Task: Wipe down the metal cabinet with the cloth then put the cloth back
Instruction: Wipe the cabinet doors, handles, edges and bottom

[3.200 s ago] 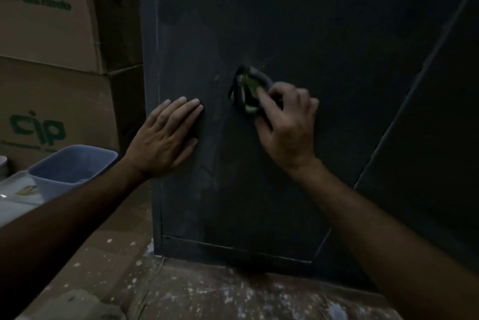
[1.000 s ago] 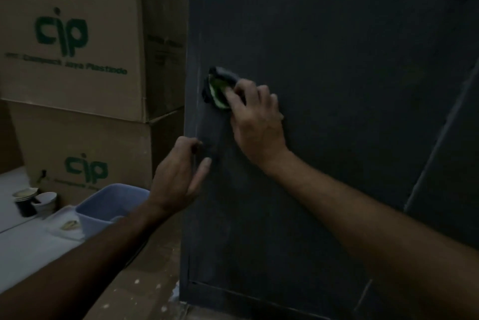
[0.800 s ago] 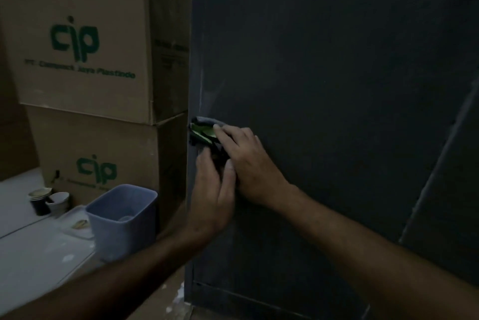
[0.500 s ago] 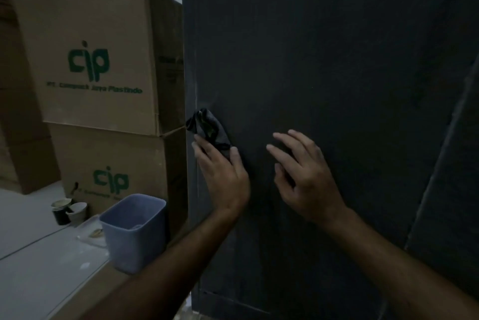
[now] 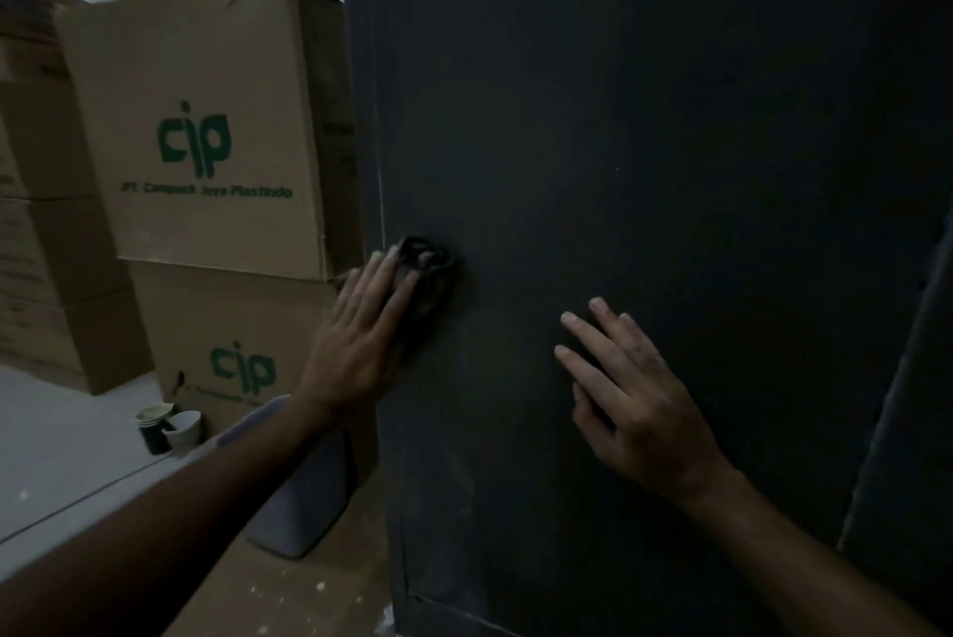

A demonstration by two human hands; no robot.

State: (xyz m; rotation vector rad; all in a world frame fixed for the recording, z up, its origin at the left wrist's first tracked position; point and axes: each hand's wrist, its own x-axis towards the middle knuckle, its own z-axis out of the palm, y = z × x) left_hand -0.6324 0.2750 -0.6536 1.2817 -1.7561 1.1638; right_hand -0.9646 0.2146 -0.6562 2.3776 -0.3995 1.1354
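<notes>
The dark metal cabinet [image 5: 644, 146] fills the right two thirds of the view, its side panel facing me. A small crumpled dark cloth [image 5: 430, 275] lies against the panel close to the cabinet's left edge. My left hand [image 5: 361, 337] presses the cloth onto the metal with straight fingers. My right hand [image 5: 624, 394] rests flat on the panel to the right of it, fingers spread, holding nothing. Much of the cloth is hidden under my left fingers.
Stacked cardboard boxes [image 5: 206, 136] with green print stand just left of the cabinet. A pale blue plastic bin [image 5: 304, 497] sits on the floor by the cabinet's corner, partly behind my left forearm. Paper cups [image 5: 170, 427] stand further left on the pale floor.
The cloth passed from my right hand to my left. My right hand moved off to the right and laid flat on the panel. My view rose along the cabinet.
</notes>
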